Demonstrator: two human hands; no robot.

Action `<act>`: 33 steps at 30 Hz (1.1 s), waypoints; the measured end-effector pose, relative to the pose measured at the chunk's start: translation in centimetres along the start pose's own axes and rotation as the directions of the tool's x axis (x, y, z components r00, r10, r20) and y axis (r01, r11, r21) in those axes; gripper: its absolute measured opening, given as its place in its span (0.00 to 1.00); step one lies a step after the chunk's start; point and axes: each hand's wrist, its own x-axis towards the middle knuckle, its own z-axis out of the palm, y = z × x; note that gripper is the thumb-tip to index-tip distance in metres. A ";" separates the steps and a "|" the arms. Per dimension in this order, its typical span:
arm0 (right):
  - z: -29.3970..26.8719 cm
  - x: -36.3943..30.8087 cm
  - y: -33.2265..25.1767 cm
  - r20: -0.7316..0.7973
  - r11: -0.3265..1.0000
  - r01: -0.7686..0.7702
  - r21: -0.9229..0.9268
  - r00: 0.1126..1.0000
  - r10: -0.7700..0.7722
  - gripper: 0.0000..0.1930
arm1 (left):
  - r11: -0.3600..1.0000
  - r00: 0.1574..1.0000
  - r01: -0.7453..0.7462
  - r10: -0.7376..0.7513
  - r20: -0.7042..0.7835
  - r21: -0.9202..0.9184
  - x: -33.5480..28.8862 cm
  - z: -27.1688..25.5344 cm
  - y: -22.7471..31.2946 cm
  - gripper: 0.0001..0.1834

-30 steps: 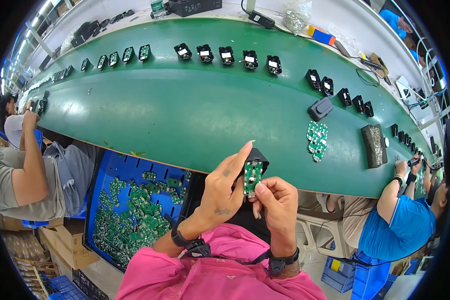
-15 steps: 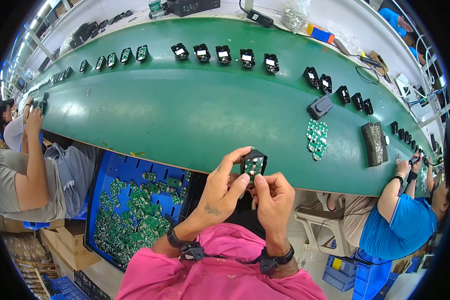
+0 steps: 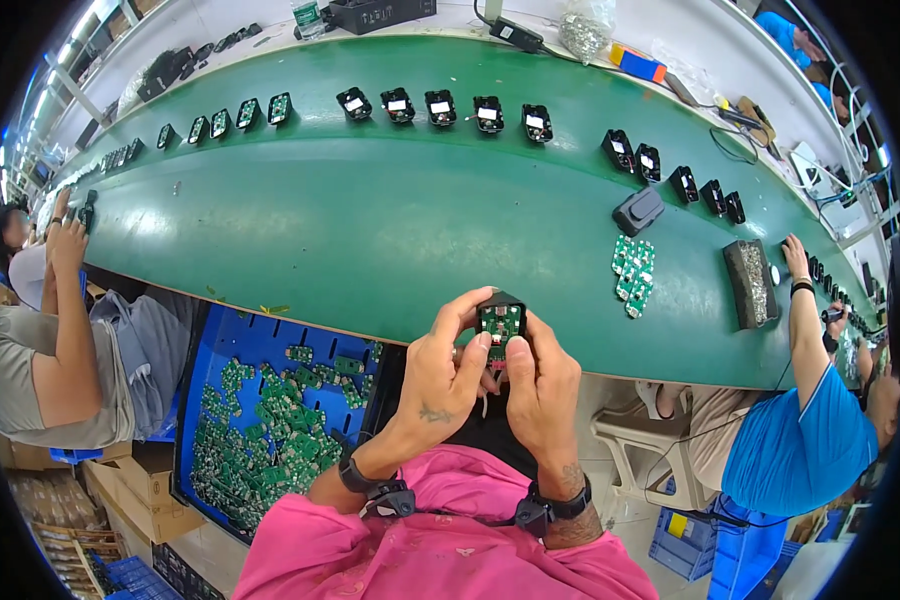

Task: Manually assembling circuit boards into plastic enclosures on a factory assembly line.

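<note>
Both my hands hold one small black plastic housing (image 3: 508,298) at the near edge of the green bench, its open face toward me. Inside it lies a green circuit board (image 3: 501,318) with small components, and a bit of red shows at its lower end. My left hand (image 3: 438,372) wraps the left side, thumb on the lower part of the board. On the opposite side my right hand (image 3: 545,392) closes round the housing, its thumb also over the board's lower edge. Most fingertips are hidden behind the housing.
Rows of black housings (image 3: 488,115) line the bench's far side. Loose circuit boards (image 3: 634,275) lie right of centre beside a dark block (image 3: 750,285). A blue bin (image 3: 315,400) of boards stands at my left. Co-workers sit on both sides; the right one's arm (image 3: 808,330) reaches over the bench.
My right hand has moved up and wrapped further round the housing, its thumb now higher on the board. The co-worker on the right has stretched an arm out toward the row of housings.
</note>
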 end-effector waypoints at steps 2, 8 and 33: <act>-0.2 0.4 0.3 0.062 0.997 0.048 -0.052 0.997 -0.045 0.16 | 1.000 1.000 0.003 -0.003 -0.002 -0.005 -0.1 0.3 0.2 0.23; -0.3 0.4 1.1 0.052 0.981 0.179 -0.075 0.983 -0.175 0.16 | 0.998 0.999 -0.029 0.028 0.017 0.054 -0.3 0.4 0.5 0.23; -0.4 1.9 2.0 0.061 0.985 0.107 -0.134 0.993 -0.099 0.17 | 0.961 0.990 -0.138 0.140 0.011 0.240 0.9 1.3 -0.9 0.21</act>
